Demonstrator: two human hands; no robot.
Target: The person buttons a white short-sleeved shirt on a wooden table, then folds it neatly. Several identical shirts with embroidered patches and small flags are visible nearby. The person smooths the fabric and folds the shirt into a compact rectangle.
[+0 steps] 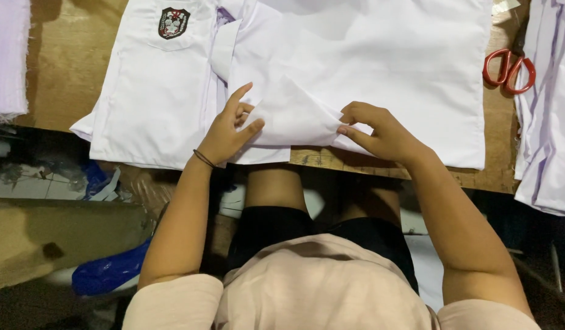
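Place: a sewing or clothes-making workshop.
Worktop: a bare wooden worktop (69,55), worn and scratched, with ruler marks along its front edge.
Clothes: many white shirts (386,67) lie flat on it, one with a sewn badge (173,22) on its pocket.
More cloth: a stack of pale cloth (7,58) sits at the left, and more white clothes (551,122) hang over the right side.
Tool: red-handled scissors (508,70) lie on the wood.
Floor: under the worktop it is dark and messy, with blue plastic (108,272) and scraps.
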